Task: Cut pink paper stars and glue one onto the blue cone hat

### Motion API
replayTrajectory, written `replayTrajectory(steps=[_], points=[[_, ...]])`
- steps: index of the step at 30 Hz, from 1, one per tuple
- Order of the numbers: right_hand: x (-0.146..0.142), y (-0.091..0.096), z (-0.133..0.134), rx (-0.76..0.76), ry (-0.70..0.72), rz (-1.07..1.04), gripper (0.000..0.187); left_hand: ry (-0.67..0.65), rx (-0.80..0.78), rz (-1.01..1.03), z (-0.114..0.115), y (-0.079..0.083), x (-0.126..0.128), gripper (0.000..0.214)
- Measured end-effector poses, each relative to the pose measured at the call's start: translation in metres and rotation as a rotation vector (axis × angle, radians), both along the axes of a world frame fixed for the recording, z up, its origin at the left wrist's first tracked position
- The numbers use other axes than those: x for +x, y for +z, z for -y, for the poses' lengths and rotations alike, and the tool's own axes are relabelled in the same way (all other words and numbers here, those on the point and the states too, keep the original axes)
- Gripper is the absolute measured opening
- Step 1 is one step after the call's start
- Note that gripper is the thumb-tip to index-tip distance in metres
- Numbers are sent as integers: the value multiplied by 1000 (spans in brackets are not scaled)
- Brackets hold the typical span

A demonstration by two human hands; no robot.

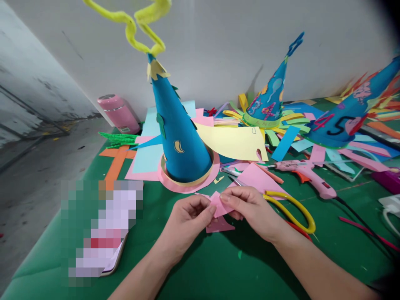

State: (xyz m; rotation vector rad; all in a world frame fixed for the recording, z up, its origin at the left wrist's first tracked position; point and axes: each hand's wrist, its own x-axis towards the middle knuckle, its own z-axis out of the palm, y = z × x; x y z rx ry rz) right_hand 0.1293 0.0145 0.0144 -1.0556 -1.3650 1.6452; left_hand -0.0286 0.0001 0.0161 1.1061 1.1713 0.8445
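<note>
Between my two hands is a small piece of pink paper (218, 204). My left hand (190, 216) pinches its left edge with thumb and forefinger. On the other side, my right hand (246, 206) grips the upper right edge. Another pink paper scrap (220, 226) lies on the table just below them. Behind the hands stands a tall blue paper cone hat (184, 141) with a pink brim, green cut-outs and a yellow fuzzy pipe cleaner (133, 31) at its tip. Scissors with yellow handles (308, 218) lie beside my right wrist, partly covered by it.
A pink glue gun (308, 173) with a black cord lies at the right. Two more decorated cone hats (270, 98) stand behind among paper strips. Cream paper (237, 141) lies by the blue hat. A phone (117, 254), partly pixelated, and a pink bottle (120, 114) are at left.
</note>
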Motion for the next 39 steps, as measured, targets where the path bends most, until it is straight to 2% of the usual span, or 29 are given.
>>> replayTrajectory(steps=[24,31,39], points=[[0,-2,0,0,-1,26,29,-18,23,-19,0,2,2,22],[-4,4,2,81,59,68,18,-20,15,-5,1,-2,0,23],[-5,-3,5,174,23,167,21,1,-13,27,0,0,1,25]])
